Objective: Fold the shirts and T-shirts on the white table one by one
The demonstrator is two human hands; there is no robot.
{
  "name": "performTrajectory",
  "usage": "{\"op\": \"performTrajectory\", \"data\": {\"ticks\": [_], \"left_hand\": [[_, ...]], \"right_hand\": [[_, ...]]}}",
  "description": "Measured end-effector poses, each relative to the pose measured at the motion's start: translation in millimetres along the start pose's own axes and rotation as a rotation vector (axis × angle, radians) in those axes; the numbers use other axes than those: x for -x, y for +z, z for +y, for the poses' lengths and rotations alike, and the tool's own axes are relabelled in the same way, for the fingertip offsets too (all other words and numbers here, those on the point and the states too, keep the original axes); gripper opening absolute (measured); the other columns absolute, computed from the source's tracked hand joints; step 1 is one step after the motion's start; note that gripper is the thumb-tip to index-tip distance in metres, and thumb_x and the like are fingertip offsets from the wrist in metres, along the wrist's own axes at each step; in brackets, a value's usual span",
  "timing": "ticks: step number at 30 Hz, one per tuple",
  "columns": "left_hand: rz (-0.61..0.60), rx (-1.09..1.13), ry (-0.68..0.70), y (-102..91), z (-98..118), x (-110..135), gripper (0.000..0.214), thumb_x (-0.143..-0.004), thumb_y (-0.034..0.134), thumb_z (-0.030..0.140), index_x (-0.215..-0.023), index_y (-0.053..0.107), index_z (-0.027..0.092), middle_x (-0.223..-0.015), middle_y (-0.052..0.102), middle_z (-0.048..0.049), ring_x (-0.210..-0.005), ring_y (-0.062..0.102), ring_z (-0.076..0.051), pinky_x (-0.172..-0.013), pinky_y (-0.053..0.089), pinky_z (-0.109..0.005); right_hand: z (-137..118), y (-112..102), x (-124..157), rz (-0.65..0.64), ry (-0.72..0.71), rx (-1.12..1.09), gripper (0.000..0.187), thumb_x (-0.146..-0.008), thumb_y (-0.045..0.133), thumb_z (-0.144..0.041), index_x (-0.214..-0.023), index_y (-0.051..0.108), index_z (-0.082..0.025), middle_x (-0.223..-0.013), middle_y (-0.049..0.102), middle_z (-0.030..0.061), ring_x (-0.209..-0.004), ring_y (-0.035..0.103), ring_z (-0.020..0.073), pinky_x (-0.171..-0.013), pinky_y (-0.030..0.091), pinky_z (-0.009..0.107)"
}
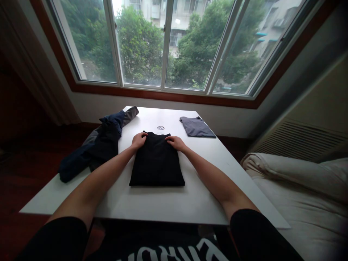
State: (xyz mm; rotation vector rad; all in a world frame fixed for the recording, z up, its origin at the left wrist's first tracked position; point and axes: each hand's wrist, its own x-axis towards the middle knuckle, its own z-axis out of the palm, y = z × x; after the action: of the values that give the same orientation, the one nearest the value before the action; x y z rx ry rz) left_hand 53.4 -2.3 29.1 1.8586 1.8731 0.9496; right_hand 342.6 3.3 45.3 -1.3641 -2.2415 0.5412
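Closest to my camera is the lettered shirt (163, 252) the wearer has on, with a dark sleeve to either side and the bare forearms reaching ahead from them. Below them the near edge of the white table (163, 206) crosses my view; its flat, pale surface makes dark cloth easy for me to read.

The black top (156, 163) lies folded on the table between the forearms, its straight folded edge towards me and its neckline away. I judge it sits there, square to the body, so both arms can work it evenly.

The left hand (140, 140) is at its far left corner, the right hand (176, 143) at the far right one. Fingers are bent onto the cloth at both; I can't tell from here whether they pinch it or only press. Held so, the two corners probably stay level and the neckline flat.

Left of the left arm, a loose pile (106, 139) of navy, black and grey clothes overlaps the table's side, likely put there to leave the middle for work. Farther off, a round mark (161, 128) shows beyond the neckline, and a folded grey garment (196, 127) lies at the right edge, seemingly set apart from the pile. The window (163, 47) behind gives the light.
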Motion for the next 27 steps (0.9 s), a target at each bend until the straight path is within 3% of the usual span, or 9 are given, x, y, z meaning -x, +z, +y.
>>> {"op": "performTrajectory", "data": {"ticks": [5, 7, 11, 15, 18, 21, 24, 27], "left_hand": [[0.07, -0.101, 0.113, 3.7, -2, -2, 0.039, -0.096, 0.053, 0.024, -0.128, 0.075, 0.024, -0.131, 0.073, -0.0047, -0.122, 0.064, -0.025, -0.112, 0.046, -0.035], [0.049, -0.188, 0.107, 6.7, -1, -3, 0.039, -0.097, 0.053, 0.026, -0.128, 0.075, 0.023, -0.129, 0.072, -0.0073, -0.119, 0.065, -0.026, -0.111, 0.047, -0.037], [0.048, -0.276, 0.089, 10.3, 0, 0, 0.044, -0.097, 0.056, 0.033, -0.137, 0.068, 0.02, -0.138, 0.064, -0.0137, -0.125, 0.059, -0.031, -0.112, 0.045, -0.042], [0.096, -0.325, 0.212, 5.9, 3, 10, 0.053, -0.097, 0.06, 0.039, -0.146, 0.059, 0.021, -0.156, 0.047, -0.0133, -0.141, 0.045, -0.033, -0.118, 0.039, -0.045], [0.016, -0.343, 0.389, 4.9, 9, 20, 0.048, -0.098, 0.058, 0.039, -0.142, 0.062, 0.022, -0.159, 0.045, -0.0117, -0.146, 0.039, -0.032, -0.123, 0.031, -0.047], [-0.149, -0.372, 0.543, 11.8, 12, 27, 0.05, -0.1, 0.055, 0.046, -0.146, 0.06, 0.026, -0.163, 0.042, -0.0089, -0.15, 0.036, -0.031, -0.127, 0.024, -0.048], [-0.281, -0.416, 0.526, 21.6, 6, 25, 0.058, -0.103, 0.049, 0.053, -0.155, 0.051, 0.028, -0.167, 0.037, -0.008, -0.155, 0.029, -0.032, -0.127, 0.021, -0.05], [-0.31, -0.426, 0.462, 28.6, 0, 15, 0.061, -0.104, 0.044, 0.056, -0.159, 0.045, 0.029, -0.171, 0.031, -0.0077, -0.158, 0.023, -0.032, -0.127, 0.019, -0.051]], "right_hand": [[3, -14, 19, 0.192, -0.015, 0.01, 0.032, -0.098, 0.053, -0.029, -0.116, 0.079, -0.023, -0.095, 0.078, 0.0024, -0.086, 0.07, 0.0198, -0.086, 0.051, 0.03], [7, -20, 26, 0.174, 0.015, 0.043, 0.032, -0.097, 0.053, -0.026, -0.115, 0.079, -0.023, -0.095, 0.078, 0.0017, -0.086, 0.07, 0.0194, -0.087, 0.051, 0.03], [9, -25, 35, 0.074, 0.072, 0.164, 0.028, -0.096, 0.056, -0.021, -0.111, 0.08, -0.022, -0.108, 0.077, 0.0046, -0.1, 0.07, 0.0204, -0.096, 0.05, 0.031], [-5, -18, 43, 0.226, -0.067, 0.236, 0.029, -0.1, 0.059, -0.027, -0.124, 0.074, -0.021, -0.127, 0.068, 0.0107, -0.122, 0.061, 0.0237, -0.108, 0.046, 0.035], [-23, -3, 46, 0.189, -0.228, 0.217, 0.033, -0.101, 0.06, -0.03, -0.132, 0.07, -0.022, -0.138, 0.063, 0.0109, -0.131, 0.055, 0.0243, -0.114, 0.043, 0.037], [-36, 17, 48, 0.082, -0.309, 0.217, 0.043, -0.103, 0.059, -0.037, -0.143, 0.063, -0.023, -0.153, 0.053, 0.0121, -0.141, 0.048, 0.0272, -0.119, 0.038, 0.043], [-41, 35, 52, -0.004, -0.281, 0.286, 0.056, -0.104, 0.056, -0.048, -0.154, 0.052, -0.023, -0.165, 0.038, 0.0141, -0.153, 0.033, 0.0321, -0.125, 0.03, 0.049], [-40, 43, 61, -0.07, -0.168, 0.369, 0.066, -0.105, 0.051, -0.057, -0.161, 0.043, -0.023, -0.171, 0.026, 0.0142, -0.158, 0.02, 0.0356, -0.126, 0.024, 0.052]]}}
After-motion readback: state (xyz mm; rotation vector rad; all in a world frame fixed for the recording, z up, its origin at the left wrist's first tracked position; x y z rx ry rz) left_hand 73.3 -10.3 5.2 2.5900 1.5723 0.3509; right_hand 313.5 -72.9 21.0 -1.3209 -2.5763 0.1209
